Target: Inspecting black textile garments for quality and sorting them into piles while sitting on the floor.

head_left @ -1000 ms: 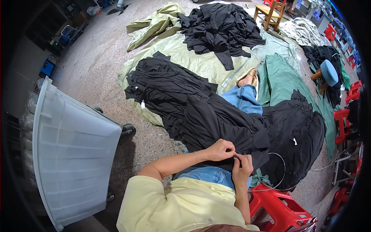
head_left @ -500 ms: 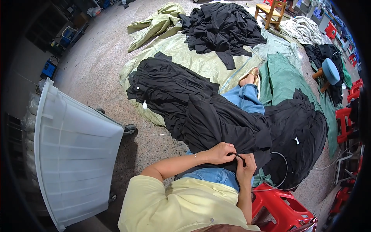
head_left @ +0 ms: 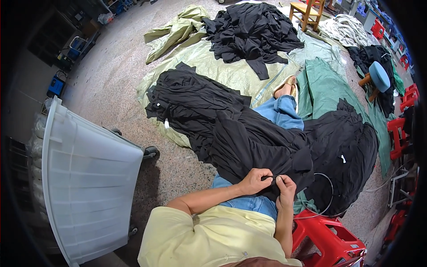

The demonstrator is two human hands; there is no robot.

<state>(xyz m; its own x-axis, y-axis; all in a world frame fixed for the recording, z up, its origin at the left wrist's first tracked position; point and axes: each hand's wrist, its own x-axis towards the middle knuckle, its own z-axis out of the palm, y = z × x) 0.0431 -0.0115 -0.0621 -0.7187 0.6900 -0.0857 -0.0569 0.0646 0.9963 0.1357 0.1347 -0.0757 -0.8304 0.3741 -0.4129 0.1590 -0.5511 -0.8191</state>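
Pinches black garment (head_left: 267, 153) between left hand (head_left: 254, 181) and right hand (head_left: 287, 190), lower centre, apparently for fine control. Lies draped over lap (head_left: 254, 204), likely for easy reach.

No legible words, numbers or signs; white tag (head_left: 167, 124) on black cloth (head_left: 195, 98) too small
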